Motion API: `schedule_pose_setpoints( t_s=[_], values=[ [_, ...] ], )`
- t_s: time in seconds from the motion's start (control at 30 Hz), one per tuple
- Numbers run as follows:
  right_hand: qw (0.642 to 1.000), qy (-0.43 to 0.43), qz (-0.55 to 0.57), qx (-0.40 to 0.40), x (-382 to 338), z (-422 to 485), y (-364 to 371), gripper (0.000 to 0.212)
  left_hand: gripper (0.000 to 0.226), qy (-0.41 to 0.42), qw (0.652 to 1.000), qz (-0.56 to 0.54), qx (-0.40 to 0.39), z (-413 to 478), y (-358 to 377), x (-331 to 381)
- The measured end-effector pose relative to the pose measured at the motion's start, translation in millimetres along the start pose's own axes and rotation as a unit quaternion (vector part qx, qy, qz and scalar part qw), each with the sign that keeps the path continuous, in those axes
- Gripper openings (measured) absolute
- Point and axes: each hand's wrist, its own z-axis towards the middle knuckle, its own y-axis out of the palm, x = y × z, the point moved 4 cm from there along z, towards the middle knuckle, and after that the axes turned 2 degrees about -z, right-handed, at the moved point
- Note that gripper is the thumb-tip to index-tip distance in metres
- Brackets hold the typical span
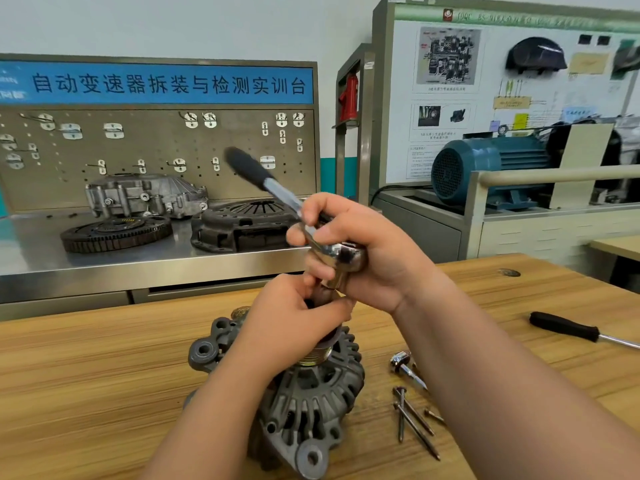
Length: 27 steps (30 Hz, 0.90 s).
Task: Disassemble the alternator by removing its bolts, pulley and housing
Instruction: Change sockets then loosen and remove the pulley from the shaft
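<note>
Both grips are clenched: the right hand [367,251] wraps the ratchet [277,192] at its head, and the left hand [294,317] curls round the socket [334,282] where it meets the pulley [317,355]. The alternator [311,393] stands on the counter [104,375] directly beneath both hands, pulley up. Done well, I'd say, the socket sits square, the pulley is kept from turning, and the right hand shifts out along the handle for leverage. Loose bolts [412,417] lie just to its right.
</note>
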Motion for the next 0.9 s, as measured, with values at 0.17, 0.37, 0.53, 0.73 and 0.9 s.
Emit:
schedule_pose_setpoints(
  t_s=[0.17, 0.37, 0.53, 0.73, 0.9],
  values=[
    [0.995, -0.014, 0.054, -0.083, 4.3, -0.3, 4.3, 0.02, 0.019, 0.023, 0.999, 0.037, 0.022, -2.2, -0.9, 6.1],
    [0.966, -0.094, 0.017, 0.241, 16.1, -11.2, 4.1, 0.016, 0.032, 0.032, 0.995, 0.079, 0.05, -5.2, -0.7, 7.8],
    [0.916, -0.149, 0.016, 0.372, 19.8, -29.1, 0.9, 0.018, 0.029, 0.047, 0.996, 0.061, 0.043, -4.9, 2.3, 9.4],
    [0.991, -0.01, -0.04, 0.129, 2.9, -2.7, 1.3, 0.014, 0.037, 0.023, 0.999, 0.026, 0.03, -3.0, -2.3, -0.7],
    [0.992, 0.094, -0.001, -0.081, -5.2, 5.8, 4.2, 0.023, 0.021, 0.013, 1.0, 0.025, 0.01, -0.9, -1.1, -1.6]
  ],
)
